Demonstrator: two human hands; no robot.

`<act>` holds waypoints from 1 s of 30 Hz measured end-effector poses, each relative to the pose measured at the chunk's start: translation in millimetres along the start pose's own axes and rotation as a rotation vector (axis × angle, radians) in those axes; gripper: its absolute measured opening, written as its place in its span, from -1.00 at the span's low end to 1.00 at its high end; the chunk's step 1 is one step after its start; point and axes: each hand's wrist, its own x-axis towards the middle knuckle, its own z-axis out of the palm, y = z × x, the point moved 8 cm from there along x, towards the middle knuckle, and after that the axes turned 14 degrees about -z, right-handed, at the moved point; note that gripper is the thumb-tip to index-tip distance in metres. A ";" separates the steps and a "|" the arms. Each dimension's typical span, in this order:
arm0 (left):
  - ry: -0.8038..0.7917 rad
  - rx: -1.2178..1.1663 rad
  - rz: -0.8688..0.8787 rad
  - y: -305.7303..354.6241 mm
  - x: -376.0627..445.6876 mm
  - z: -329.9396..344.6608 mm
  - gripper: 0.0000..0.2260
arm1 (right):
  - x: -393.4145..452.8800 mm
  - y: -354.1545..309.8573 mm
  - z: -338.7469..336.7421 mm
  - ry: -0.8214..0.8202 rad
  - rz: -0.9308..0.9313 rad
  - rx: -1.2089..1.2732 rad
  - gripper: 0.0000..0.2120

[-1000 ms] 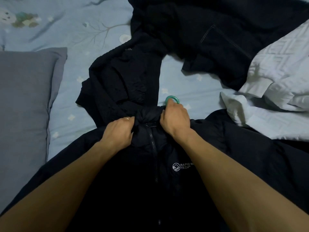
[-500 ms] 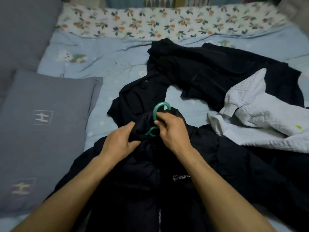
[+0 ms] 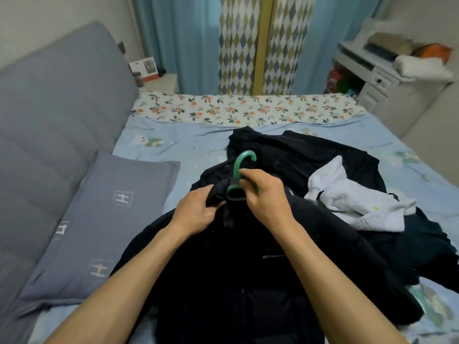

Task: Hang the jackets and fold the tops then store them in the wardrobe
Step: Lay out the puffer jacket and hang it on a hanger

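Observation:
A black puffer jacket (image 3: 238, 281) is raised off the bed in front of me. A green hanger (image 3: 240, 167) sits inside it, hook and neck sticking out above the collar. My right hand (image 3: 264, 194) grips the hanger's neck just below the hook. My left hand (image 3: 196, 211) pinches the jacket's collar on the left side. Behind lie other black garments (image 3: 310, 155) in a heap and a white quilted top (image 3: 347, 197) to the right, all on the blue bed sheet (image 3: 178, 145).
A grey pillow (image 3: 99, 224) lies on the left against a grey padded headboard (image 3: 49, 120). A floral sheet edge (image 3: 248, 110) and patterned curtains (image 3: 258, 45) are at the far side. A white desk (image 3: 387, 78) with stacked items stands at the back right.
The jacket and hanger have risen off the bed, and my view has tilted up to show the room. More of the green hook now stands out above the collar.

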 end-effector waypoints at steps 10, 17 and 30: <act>0.189 -0.146 0.014 43.2 -39.9 -83.5 -0.69 | -10.3 6.1 -54.5 -0.437 0.304 -0.193 -0.34; 0.157 0.017 0.029 79.1 -54.4 -92.7 -0.55 | -2.9 -14.0 -60.9 -0.316 0.129 -0.173 -0.69; 0.322 0.397 0.115 131.7 -38.2 -99.9 -0.81 | -0.8 -41.7 -91.1 0.067 -0.184 0.003 -0.82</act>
